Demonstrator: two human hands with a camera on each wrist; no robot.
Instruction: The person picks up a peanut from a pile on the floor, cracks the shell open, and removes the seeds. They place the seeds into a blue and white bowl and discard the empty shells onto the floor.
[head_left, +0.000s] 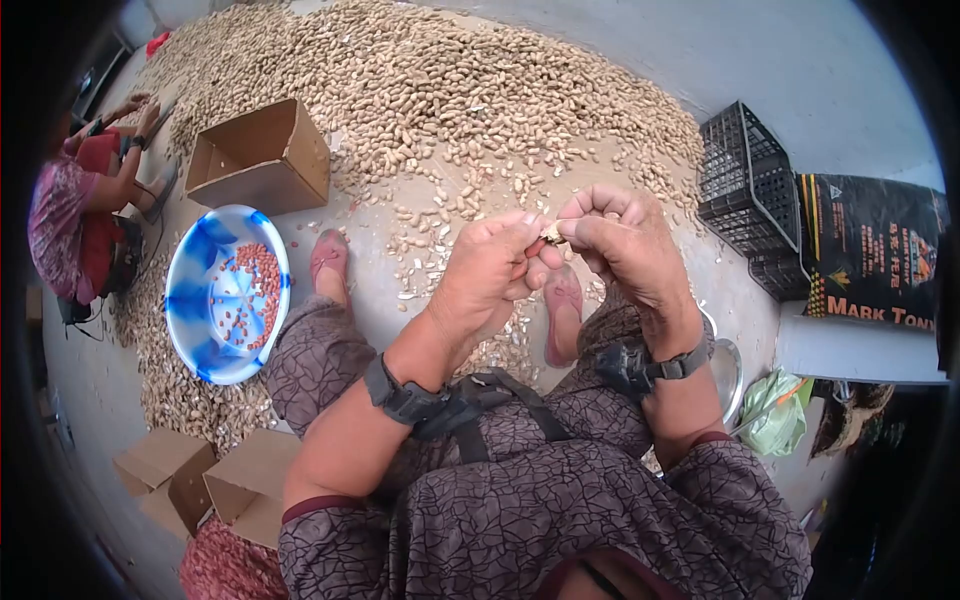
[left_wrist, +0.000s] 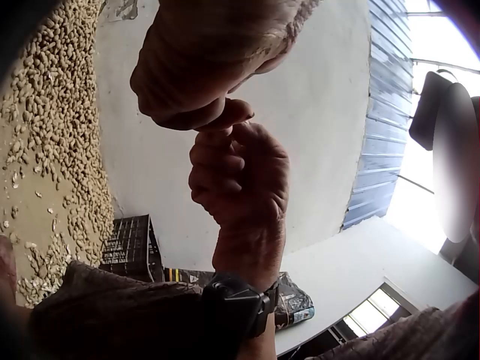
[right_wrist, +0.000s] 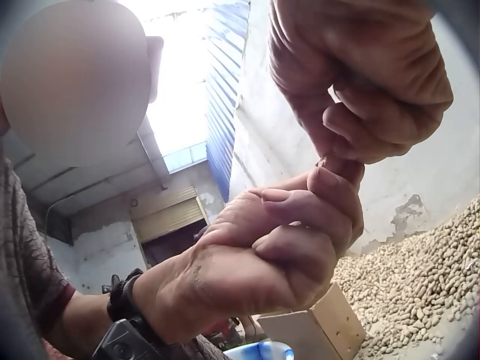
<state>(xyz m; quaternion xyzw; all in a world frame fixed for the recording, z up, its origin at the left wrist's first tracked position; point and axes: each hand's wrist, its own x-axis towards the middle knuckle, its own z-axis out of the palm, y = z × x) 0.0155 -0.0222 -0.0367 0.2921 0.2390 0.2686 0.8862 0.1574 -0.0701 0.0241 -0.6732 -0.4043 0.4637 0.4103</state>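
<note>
Both hands meet above the knees in the head view. Between their fingertips is a peanut pod (head_left: 552,234), small and partly covered. The left hand (head_left: 490,275) pinches it from one side with curled fingers; the right hand (head_left: 630,250) pinches it from the other with thumb and forefinger. In the left wrist view the left hand (left_wrist: 217,60) is above and the right hand (left_wrist: 240,172) below, fingertips touching. The right wrist view shows the hands close together, the pod mostly hidden. A blue and white basin (head_left: 183,300) with reddish kernels (head_left: 262,275) stands beside one knee.
A large heap of peanuts (head_left: 430,80) spreads across the floor ahead. An open cardboard box (head_left: 255,185) stands near the basin, with more boxes (head_left: 165,465) at lower left. Black crates (head_left: 750,185) and a printed sack (head_left: 875,250) are at right. Another person (head_left: 75,220) sits at far left.
</note>
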